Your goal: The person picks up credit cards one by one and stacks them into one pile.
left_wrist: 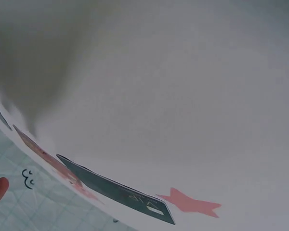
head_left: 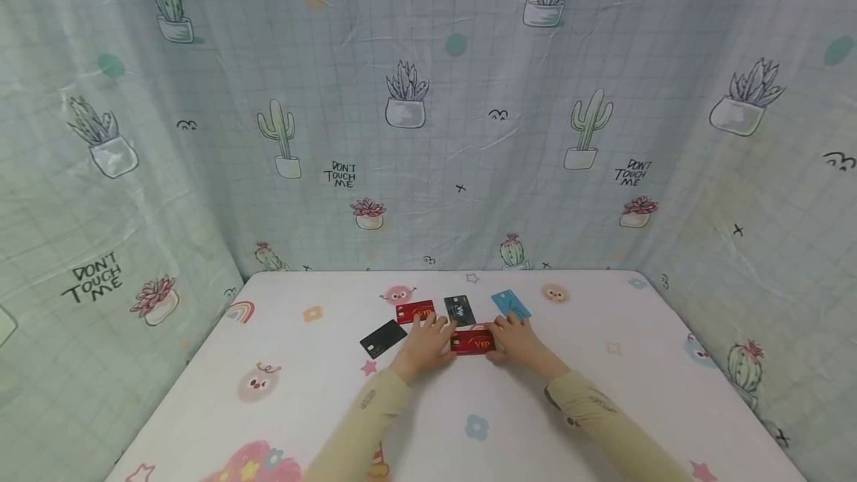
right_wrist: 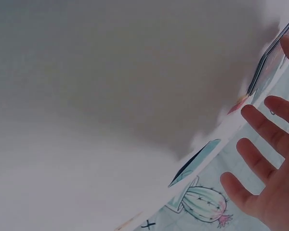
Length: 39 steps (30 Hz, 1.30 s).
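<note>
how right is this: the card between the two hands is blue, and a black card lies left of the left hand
The colour is wrong: the head view shows a red card between the left hand and the right hand, not blue. A black card does lie left of the left hand.

My white, printed table (head_left: 294, 374) carries a black card (head_left: 384, 339), a farther red card (head_left: 410, 312), a dark VIP card (head_left: 460, 310) and a blue card (head_left: 510, 303).
</note>
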Each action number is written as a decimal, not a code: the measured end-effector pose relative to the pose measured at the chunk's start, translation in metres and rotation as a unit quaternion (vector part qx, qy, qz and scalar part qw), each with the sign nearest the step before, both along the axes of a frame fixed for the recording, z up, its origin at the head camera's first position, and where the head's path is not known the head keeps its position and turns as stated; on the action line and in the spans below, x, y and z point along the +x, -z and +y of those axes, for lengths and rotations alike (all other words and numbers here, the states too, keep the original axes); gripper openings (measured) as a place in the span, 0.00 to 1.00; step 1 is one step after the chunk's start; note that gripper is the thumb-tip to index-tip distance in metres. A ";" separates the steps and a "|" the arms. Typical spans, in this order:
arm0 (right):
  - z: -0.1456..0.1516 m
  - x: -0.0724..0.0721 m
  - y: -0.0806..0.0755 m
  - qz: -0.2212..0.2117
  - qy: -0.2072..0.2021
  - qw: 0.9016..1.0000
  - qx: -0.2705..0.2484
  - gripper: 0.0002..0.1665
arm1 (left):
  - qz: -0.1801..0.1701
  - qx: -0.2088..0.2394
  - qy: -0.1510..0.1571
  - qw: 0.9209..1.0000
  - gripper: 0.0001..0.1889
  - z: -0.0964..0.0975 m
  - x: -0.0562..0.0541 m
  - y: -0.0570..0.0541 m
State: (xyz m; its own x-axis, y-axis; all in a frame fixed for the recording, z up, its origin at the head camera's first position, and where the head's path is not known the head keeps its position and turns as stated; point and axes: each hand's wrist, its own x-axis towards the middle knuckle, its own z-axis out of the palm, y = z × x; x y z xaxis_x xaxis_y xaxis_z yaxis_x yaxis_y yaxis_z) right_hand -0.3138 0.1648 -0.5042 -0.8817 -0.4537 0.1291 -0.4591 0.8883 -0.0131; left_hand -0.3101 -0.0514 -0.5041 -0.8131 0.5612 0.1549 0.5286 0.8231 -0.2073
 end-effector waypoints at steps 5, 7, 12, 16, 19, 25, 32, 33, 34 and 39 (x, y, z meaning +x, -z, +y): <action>-0.005 0.002 -0.004 0.014 -0.011 1.000 0.000 0.32 | 0.023 -0.014 0.017 0.999 0.29 -0.007 0.003 -0.003; -0.007 0.002 -0.005 0.020 -0.018 1.000 0.003 0.32 | 0.026 -0.013 0.024 0.999 0.28 -0.009 0.004 -0.004; -0.016 0.005 -0.007 0.023 -0.030 0.999 0.011 0.30 | 0.048 -0.009 0.042 0.998 0.26 -0.015 0.009 -0.009; -0.023 0.006 -0.008 0.017 -0.032 0.999 0.001 0.29 | 0.060 -0.010 0.041 0.997 0.25 -0.020 0.015 -0.015; -0.028 0.007 -0.007 0.015 -0.036 0.999 -0.003 0.29 | 0.061 -0.010 0.033 0.998 0.24 -0.026 0.017 -0.017; -0.037 0.011 -0.009 0.013 -0.049 0.999 -0.009 0.30 | 0.090 -0.005 0.038 0.995 0.23 -0.042 0.018 -0.015; -0.044 0.013 -0.010 0.006 -0.051 0.999 -0.011 0.31 | 0.097 0.001 0.043 0.994 0.22 -0.059 0.020 -0.014; -0.045 0.013 -0.010 0.003 -0.053 0.998 -0.015 0.31 | 0.096 0.000 0.042 0.994 0.21 -0.061 0.020 -0.013; -0.046 0.013 -0.011 0.001 -0.056 0.998 -0.018 0.31 | 0.097 0.002 0.042 0.994 0.21 -0.064 0.020 -0.013; -0.051 0.014 -0.013 -0.010 -0.068 0.997 -0.041 0.30 | 0.124 0.015 0.058 0.990 0.19 -0.077 0.021 -0.010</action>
